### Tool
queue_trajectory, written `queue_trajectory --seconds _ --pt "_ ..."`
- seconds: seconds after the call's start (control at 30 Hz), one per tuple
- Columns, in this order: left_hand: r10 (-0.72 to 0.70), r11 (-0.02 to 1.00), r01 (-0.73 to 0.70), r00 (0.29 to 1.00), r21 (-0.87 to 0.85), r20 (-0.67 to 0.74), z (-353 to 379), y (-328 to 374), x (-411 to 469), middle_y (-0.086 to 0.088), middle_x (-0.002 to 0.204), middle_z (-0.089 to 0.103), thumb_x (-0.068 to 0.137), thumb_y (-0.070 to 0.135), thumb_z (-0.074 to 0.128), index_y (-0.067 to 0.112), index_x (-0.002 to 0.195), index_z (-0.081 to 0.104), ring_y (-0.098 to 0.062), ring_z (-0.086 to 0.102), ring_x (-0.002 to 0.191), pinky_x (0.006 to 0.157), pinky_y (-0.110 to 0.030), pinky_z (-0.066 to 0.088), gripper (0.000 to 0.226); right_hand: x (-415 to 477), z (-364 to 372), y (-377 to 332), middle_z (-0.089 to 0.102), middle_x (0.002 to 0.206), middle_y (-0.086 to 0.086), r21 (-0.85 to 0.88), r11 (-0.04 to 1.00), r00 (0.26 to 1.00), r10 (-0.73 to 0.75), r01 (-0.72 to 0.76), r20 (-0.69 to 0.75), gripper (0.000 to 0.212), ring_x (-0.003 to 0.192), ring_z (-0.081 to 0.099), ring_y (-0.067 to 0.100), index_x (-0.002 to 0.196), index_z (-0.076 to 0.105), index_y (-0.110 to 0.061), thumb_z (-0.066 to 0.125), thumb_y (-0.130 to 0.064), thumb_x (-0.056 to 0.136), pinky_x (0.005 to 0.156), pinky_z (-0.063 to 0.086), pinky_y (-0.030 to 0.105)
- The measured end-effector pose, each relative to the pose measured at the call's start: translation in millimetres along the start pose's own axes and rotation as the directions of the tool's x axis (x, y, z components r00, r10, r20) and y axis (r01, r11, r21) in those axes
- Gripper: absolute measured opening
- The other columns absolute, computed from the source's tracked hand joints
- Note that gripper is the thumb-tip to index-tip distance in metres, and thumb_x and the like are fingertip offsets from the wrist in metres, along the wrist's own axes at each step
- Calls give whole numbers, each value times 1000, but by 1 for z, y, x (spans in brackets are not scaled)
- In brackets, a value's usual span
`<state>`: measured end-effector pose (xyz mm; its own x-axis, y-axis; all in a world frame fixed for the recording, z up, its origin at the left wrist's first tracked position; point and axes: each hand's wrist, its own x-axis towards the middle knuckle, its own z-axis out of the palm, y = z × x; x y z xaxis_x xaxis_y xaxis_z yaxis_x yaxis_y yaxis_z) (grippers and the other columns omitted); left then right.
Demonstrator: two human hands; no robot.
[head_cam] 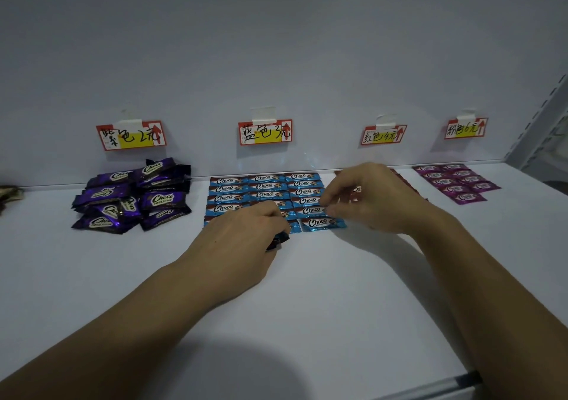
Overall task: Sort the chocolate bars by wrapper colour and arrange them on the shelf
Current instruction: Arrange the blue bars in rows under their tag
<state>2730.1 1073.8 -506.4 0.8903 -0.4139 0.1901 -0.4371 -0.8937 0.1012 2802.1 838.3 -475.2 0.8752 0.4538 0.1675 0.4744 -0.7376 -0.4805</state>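
Several blue-wrapped chocolate bars [264, 189] lie in neat rows on the white shelf [307, 292] below the middle price tag. My left hand [246, 233] rests at the front of these rows, its fingers curled round a blue bar [278, 241] that is mostly hidden. My right hand [365, 196] pinches the right end of a blue bar [310, 211] in the right column. A loose heap of purple bars [132, 196] sits at the left. Red bars [356, 189] are mostly hidden behind my right hand. Pink bars [455, 181] lie in rows at the right.
Four red-and-yellow price tags are taped to the back wall: one above the purple heap [132, 135], one above the blue rows [265, 132], one above the red bars [383, 135], one above the pink bars [465, 128]. A perforated upright [541, 116] bounds the shelf at the right.
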Motion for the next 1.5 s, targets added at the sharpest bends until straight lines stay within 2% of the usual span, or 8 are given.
queue_trajectory --seconds 0.13,0.6,0.83,1.1,1.17,1.23,1.33,1.5 --pt "4 1000 -4 1000 0 -11 0 0 0 17 139 47 103 35 52 35 137 54 -10 52 122 99 -32 51 35 1 4 4 66 88 -27 -51 998 988 -40 48 152 17 92 61 -4 92 78 -38 84 -29 79 60 44 4" --pt "-7 1000 7 1000 12 7 -2 2 0 16 142 46 103 36 51 34 140 51 -11 51 125 101 -31 50 37 4 11 8 68 94 -24 -7 996 983 -83 85 162 17 99 64 0 97 80 -32 81 -24 82 67 48 5" --pt "-9 1000 8 999 15 31 -3 2 -2 17 141 46 102 36 53 35 140 51 -10 52 124 100 -32 51 37 8 9 12 69 104 -9 80 979 958 200 -188 -207 14 85 61 8 107 74 -25 63 -20 98 49 43 10" --pt "-9 997 7 1000 -75 -15 0 -2 -4 18 137 49 97 35 62 38 137 52 -9 53 122 100 -34 52 41 12 21 12 75 105 -1 -5 968 955 248 -253 -164 12 81 65 4 102 71 -27 65 -18 97 54 45 12" --pt "-89 939 54 992 -340 -90 -4 -3 -5 21 129 56 90 27 72 42 134 52 -1 58 114 97 -27 54 51 8 20 4 74 104 -4 6 973 939 225 -232 -261 12 79 64 2 105 72 -25 64 -19 97 54 45 10" --pt "-158 712 82 986 -698 -45 -12 -6 -7 24 121 61 85 6 73 47 133 47 5 64 106 85 -20 57 68 2 20 -13 73 97 -12 92 988 922 148 -123 -358 11 79 65 0 103 71 -27 65 -22 96 57 52 14" --pt "-97 419 104 993 -902 69 -26 -14 -12 10 122 61 86 -13 63 47 141 33 -10 71 101 73 -27 59 86 0 14 -49 73 97 -10 335 933 978 -62 128 -200 12 93 69 10 106 72 -23 66 -20 96 76 62 31" --pt "-127 410 105 990 -906 57 -46 -37 -16 -15 112 66 91 -7 62 55 139 32 -45 65 99 80 -63 56 84 17 15 -94 71 104 -11 303 928 971 -237 216 32 31 99 68 11 116 69 -22 76 -12 88 83 61 35"
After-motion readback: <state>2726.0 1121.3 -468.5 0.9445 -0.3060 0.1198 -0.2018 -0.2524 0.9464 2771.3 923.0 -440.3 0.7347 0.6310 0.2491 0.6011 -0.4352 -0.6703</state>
